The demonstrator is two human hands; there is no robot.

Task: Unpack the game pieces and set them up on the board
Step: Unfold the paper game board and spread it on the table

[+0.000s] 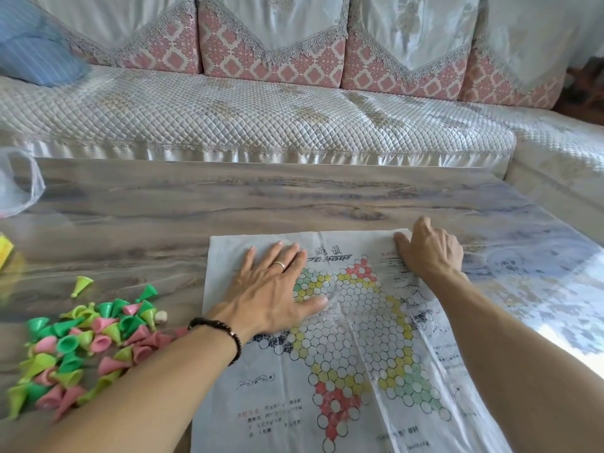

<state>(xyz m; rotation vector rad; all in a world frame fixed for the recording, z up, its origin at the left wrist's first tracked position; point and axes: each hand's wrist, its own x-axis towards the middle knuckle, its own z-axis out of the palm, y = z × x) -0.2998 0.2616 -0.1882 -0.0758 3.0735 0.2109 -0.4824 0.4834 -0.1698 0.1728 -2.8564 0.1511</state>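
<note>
Board (353,338), a thin creased paper sheet printed with a star of white circles and red, yellow and green points, lay flat on the wood-grain desk (196,204) near its front edge. Left hand (274,289) pressed down on the sheet's upper left part, palm flat and fingers straight and spread, a ring on 1 finger and a dark bead bracelet (222,335) at the wrist. Right hand (431,253) rested at the sheet's far right corner, thumb on the paper, fingers curled over the edge; whether they pinched it could not be told. Game pieces (78,348), small green, pink and yellow-green cones, lay heaped on the desk left of the board, beside the left forearm. A clear plastic bag (19,181) sat at the desk's far left, and a sofa (261,116) stood behind the desk.
</note>
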